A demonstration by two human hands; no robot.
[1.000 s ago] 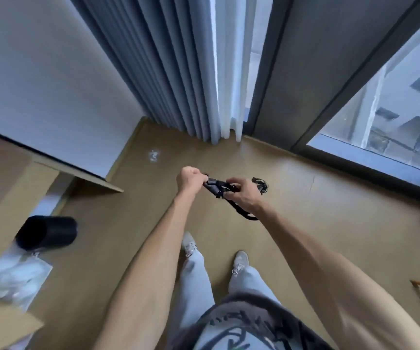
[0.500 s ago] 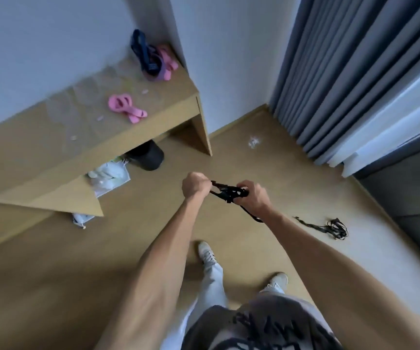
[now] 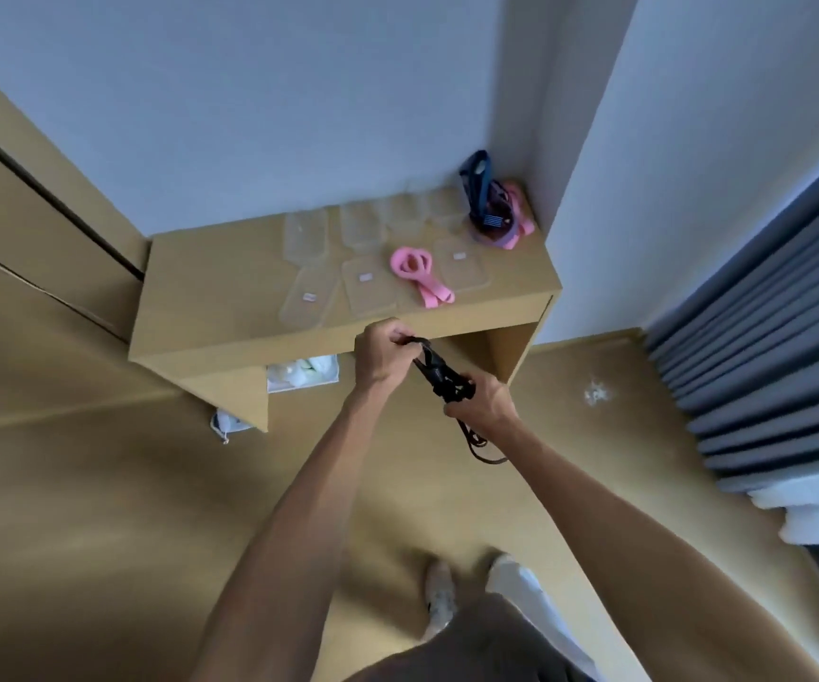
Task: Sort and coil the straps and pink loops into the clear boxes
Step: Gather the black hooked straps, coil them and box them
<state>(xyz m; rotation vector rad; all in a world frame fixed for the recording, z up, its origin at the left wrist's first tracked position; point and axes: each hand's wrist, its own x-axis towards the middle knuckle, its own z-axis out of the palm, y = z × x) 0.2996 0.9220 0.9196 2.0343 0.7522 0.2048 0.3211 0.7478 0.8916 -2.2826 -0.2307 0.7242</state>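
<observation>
Wooden desk (image 3: 230,278) against the white wall, just ahead of me; on its top clear boxes (image 3: 365,287) and lids in rows, pink loops (image 3: 419,273) lying among them, and a heap of dark blue and pink straps (image 3: 491,214) in the far right corner. Below the desk edge my left hand (image 3: 380,359) and right hand (image 3: 483,401) each have fingers curled tight round a black strap (image 3: 439,374), drawn between them, its tail hanging under my right hand.

Black strap (image 3: 439,374), pink loops (image 3: 419,273) (bright), tan table (image 3: 230,268), grey curtain (image 3: 766,347).
</observation>
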